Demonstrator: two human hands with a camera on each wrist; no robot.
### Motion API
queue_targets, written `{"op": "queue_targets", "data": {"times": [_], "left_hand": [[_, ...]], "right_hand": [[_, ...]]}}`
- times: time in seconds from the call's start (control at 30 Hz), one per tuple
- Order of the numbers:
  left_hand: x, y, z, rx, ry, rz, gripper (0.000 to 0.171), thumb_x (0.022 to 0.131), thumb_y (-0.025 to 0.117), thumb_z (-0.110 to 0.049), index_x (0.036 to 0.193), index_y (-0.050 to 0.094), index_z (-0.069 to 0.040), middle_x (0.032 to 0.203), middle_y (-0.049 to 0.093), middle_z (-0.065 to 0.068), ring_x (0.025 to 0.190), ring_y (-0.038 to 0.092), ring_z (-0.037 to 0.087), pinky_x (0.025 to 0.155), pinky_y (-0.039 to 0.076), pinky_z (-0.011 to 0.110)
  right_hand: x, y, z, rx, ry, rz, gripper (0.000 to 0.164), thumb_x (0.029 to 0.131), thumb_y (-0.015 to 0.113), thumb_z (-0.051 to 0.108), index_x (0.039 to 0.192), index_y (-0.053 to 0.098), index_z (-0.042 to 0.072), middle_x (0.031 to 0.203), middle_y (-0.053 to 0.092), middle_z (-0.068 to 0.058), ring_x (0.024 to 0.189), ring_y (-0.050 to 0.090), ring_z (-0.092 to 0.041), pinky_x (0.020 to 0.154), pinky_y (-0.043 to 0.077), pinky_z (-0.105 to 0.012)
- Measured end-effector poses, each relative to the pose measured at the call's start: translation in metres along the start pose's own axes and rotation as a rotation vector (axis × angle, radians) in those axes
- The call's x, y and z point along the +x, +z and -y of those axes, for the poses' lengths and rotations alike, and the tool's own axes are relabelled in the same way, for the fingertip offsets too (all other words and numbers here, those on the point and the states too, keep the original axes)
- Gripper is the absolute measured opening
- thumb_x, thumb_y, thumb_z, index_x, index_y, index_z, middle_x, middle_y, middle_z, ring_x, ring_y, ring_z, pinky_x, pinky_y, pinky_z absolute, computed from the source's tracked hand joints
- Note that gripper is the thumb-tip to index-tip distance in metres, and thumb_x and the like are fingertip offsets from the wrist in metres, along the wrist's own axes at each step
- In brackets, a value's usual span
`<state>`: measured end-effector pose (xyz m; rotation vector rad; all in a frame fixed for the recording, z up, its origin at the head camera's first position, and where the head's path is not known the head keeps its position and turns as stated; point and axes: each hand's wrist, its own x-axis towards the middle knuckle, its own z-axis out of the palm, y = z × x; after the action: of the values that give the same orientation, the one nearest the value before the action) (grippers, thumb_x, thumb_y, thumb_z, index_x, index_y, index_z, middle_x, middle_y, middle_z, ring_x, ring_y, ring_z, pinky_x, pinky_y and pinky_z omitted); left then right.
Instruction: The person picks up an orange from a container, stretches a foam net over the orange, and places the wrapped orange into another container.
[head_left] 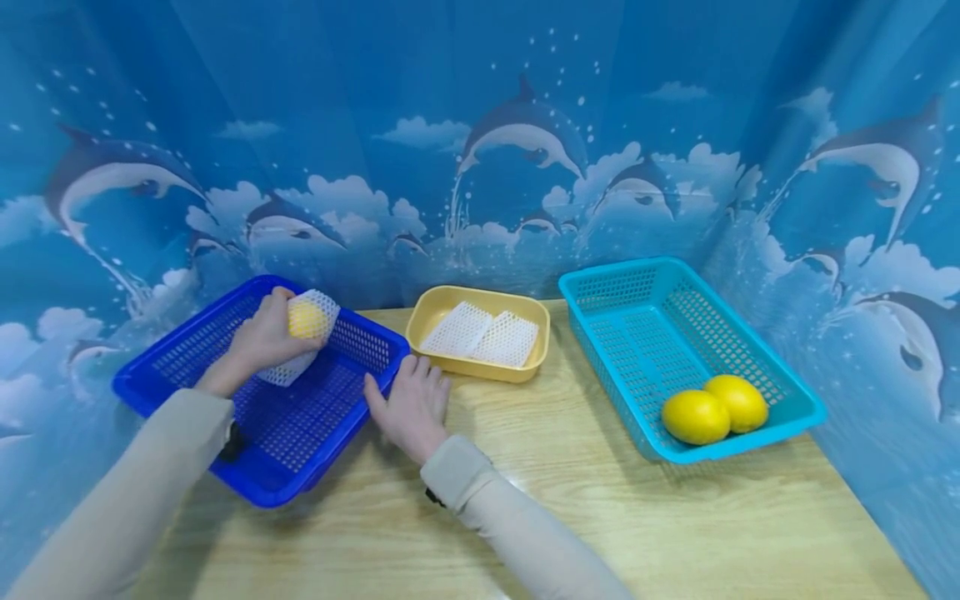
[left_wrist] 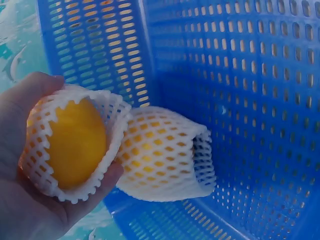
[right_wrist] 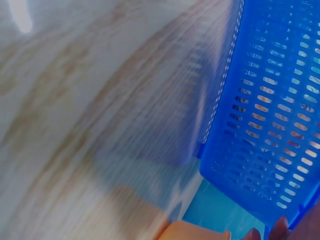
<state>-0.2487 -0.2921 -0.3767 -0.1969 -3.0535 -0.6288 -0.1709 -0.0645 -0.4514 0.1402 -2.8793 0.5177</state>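
Sleeves (head_left: 517, 525) in pale cloth lead out over a wood-grain table (head_left: 360, 542), where your right hand (head_left: 411, 404) touches the corner rim of a dark blue basket (head_left: 330, 417), fingers extended rather than curled. Past it, your left hand (head_left: 264, 335) grips a netted yellow fruit (head_left: 307, 320) over the basket, thumb on one side, fingers curled round the other. Smooth skin shows at the net's open mouth, and a second netted fruit (left_wrist: 160, 155) lies just beside it in the basket.

The fruit looks firm, likely of modest weight and easy to bruise; its white foam net looks soft and springy. You would do best to hold the widest part, through the mesh: the bare skin may prove slippery, and a pinch at the loose mouth could let the fruit slide out.

Farther off, a yellow tray (head_left: 480, 367) holds flat foam nets (head_left: 457, 329). To your right, two unwrapped yellow fruits (head_left: 695, 417) touch in a turquoise basket (head_left: 630, 342), before a dolphin-print curtain (head_left: 390, 67).
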Motion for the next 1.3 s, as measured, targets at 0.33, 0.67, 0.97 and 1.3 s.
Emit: {"op": "queue_targets", "data": {"times": [0.33,0.67,0.97,1.3], "left_hand": [[-0.002,0.024,-0.018,0.16,0.035,-0.049,0.09,0.076,0.082,-0.034,0.135,0.029,0.008,0.109,0.042,0.03,0.079,0.057,0.047,0.058,0.05,0.059],[-0.013,0.028,-0.031,0.16,0.021,-0.077,0.09,0.075,0.084,-0.032,0.134,0.029,0.007,0.111,0.042,0.03,0.082,0.057,0.048,0.06,0.05,0.059],[-0.022,0.023,-0.043,0.119,0.029,-0.016,0.094,0.075,0.082,-0.037,0.136,0.028,0.009,0.115,0.044,0.033,0.083,0.058,0.046,0.061,0.051,0.056],[-0.025,0.032,-0.049,0.12,-0.03,0.194,0.108,0.078,0.08,-0.037,0.146,0.015,0.017,0.139,0.027,0.049,0.109,0.051,0.062,0.082,0.048,0.068]], "right_hand": [[0.001,0.0,0.0,0.008,0.004,-0.002,0.064,0.096,0.028,0.068,0.107,0.05,0.009,0.093,0.051,-0.006,0.083,0.05,-0.025,0.074,0.039,-0.039],[0.0,0.001,0.0,0.033,0.003,0.015,0.061,0.097,0.031,0.066,0.108,0.049,0.008,0.094,0.05,-0.007,0.083,0.05,-0.025,0.074,0.039,-0.039],[0.0,0.001,-0.001,0.043,-0.011,-0.002,0.062,0.097,0.03,0.066,0.107,0.049,0.008,0.094,0.051,-0.007,0.082,0.05,-0.025,0.073,0.039,-0.039],[0.0,0.001,-0.002,0.056,-0.011,0.003,0.064,0.097,0.028,0.067,0.106,0.05,0.008,0.093,0.05,-0.006,0.081,0.049,-0.024,0.071,0.039,-0.037]]}}
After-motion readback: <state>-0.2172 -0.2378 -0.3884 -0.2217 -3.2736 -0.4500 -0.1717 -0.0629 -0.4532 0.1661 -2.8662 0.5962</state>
